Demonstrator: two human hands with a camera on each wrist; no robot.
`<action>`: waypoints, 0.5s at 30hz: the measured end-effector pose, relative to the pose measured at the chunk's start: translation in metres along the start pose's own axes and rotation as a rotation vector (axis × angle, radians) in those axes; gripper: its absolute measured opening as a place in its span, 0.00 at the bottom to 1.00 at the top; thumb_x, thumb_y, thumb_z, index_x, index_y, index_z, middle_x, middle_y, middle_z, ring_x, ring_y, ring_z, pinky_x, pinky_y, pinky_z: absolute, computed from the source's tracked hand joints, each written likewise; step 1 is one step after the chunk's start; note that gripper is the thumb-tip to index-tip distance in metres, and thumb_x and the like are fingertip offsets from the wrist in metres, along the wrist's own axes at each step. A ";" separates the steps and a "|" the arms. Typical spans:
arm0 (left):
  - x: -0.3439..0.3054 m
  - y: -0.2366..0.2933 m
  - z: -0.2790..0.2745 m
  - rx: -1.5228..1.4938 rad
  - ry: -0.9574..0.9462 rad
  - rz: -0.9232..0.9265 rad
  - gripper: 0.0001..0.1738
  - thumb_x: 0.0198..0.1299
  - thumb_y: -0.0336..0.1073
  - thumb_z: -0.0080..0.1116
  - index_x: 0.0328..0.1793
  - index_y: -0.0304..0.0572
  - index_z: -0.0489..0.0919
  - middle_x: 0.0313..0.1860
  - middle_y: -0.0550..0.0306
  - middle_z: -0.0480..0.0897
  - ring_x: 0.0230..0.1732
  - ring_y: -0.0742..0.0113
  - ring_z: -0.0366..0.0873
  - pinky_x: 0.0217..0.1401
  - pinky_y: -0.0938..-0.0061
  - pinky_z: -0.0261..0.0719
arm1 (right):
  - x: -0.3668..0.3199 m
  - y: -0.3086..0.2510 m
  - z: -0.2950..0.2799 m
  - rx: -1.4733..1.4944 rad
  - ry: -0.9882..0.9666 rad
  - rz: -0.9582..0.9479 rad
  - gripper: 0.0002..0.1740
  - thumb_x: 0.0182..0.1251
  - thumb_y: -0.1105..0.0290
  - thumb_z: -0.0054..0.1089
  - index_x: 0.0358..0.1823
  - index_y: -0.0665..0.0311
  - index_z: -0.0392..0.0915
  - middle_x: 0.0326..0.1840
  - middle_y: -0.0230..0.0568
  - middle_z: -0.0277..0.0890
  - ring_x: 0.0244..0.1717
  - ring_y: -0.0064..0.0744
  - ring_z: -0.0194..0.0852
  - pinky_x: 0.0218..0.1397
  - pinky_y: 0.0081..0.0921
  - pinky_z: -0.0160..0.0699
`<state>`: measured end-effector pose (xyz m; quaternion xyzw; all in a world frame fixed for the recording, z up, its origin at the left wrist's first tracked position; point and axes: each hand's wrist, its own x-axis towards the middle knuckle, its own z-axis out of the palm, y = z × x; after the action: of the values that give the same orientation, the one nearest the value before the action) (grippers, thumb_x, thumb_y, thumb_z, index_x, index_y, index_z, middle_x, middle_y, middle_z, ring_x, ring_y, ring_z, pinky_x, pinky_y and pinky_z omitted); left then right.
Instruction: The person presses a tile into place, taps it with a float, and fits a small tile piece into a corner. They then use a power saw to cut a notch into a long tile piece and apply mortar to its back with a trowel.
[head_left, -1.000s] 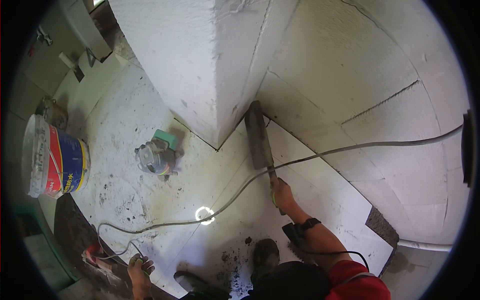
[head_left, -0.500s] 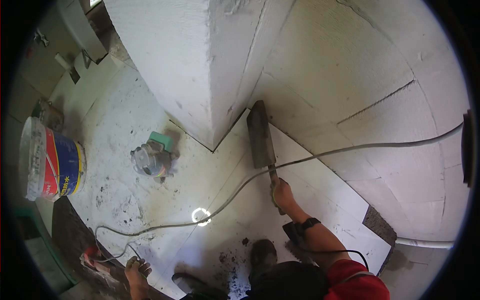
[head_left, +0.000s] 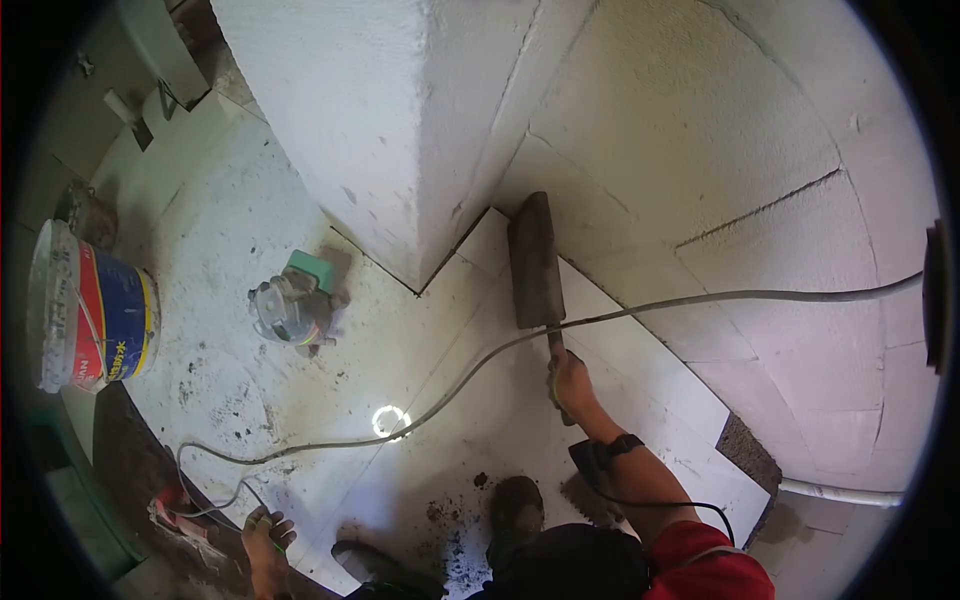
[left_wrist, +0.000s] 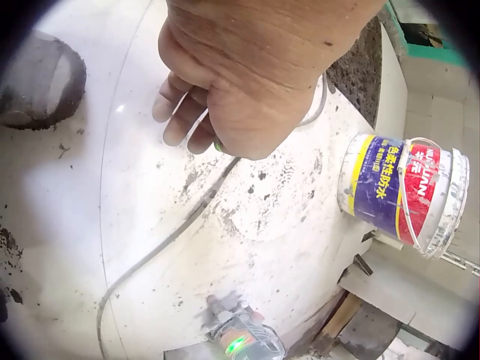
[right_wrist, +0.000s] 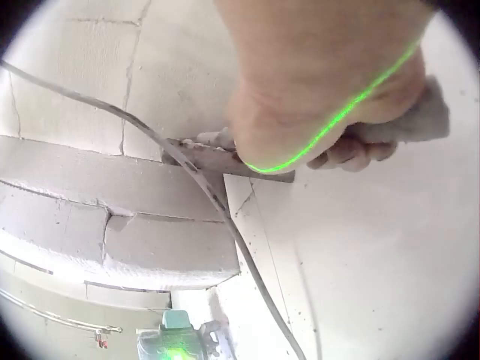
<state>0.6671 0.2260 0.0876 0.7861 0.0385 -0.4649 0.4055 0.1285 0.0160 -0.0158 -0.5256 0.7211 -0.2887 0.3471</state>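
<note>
My right hand (head_left: 572, 388) grips the handle of a grey trowel (head_left: 535, 262) with a long rectangular blade. The blade lies over the white floor tiles, its far end at the foot of the wall beside the pillar corner. In the right wrist view a green laser line crosses the base of that hand (right_wrist: 300, 112). My left hand (head_left: 266, 550) hangs low at the left with loosely bent fingers, nothing gripped in them. A grey cable (head_left: 440, 403) runs close by that hand and passes over the trowel's neck in the head view.
A laser level (head_left: 287, 312) with a green top stands on the floor tiles (head_left: 230, 220). A paint-smeared bucket (head_left: 100, 310) is at the left. The white pillar (head_left: 350, 130) juts out ahead. A red-and-grey object (head_left: 172, 508) lies by the dark strip at lower left.
The trowel in my right hand has shifted right along the wall foot, away from the pillar corner. My left hand stays low, its fingers a little more spread. The head view has turned slightly.
</note>
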 end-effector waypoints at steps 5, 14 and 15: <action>-0.001 -0.003 -0.003 0.003 0.008 -0.020 0.20 0.63 0.30 0.46 0.62 0.38 0.67 0.41 0.50 0.78 0.31 0.60 0.80 0.29 0.67 0.80 | -0.008 -0.021 -0.011 0.153 -0.091 0.285 0.23 0.79 0.51 0.34 0.31 0.61 0.65 0.17 0.31 0.61 0.09 0.22 0.55 0.10 0.24 0.56; -0.001 0.001 0.000 -0.025 0.013 -0.008 0.19 0.64 0.30 0.46 0.62 0.35 0.67 0.40 0.48 0.79 0.31 0.60 0.80 0.28 0.69 0.80 | -0.025 -0.048 -0.020 0.381 -0.021 0.565 0.24 0.79 0.50 0.34 0.31 0.60 0.66 0.16 0.30 0.61 0.09 0.22 0.54 0.10 0.25 0.54; -0.002 0.002 0.000 -0.028 0.005 0.000 0.19 0.64 0.29 0.46 0.61 0.35 0.68 0.40 0.48 0.79 0.30 0.60 0.80 0.27 0.69 0.80 | -0.028 -0.047 -0.022 0.433 0.019 0.599 0.23 0.78 0.52 0.36 0.30 0.60 0.68 0.15 0.30 0.62 0.10 0.23 0.57 0.12 0.26 0.57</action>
<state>0.6667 0.2253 0.0900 0.7814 0.0460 -0.4623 0.4166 0.1429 0.0305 0.0392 -0.2030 0.7684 -0.3251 0.5125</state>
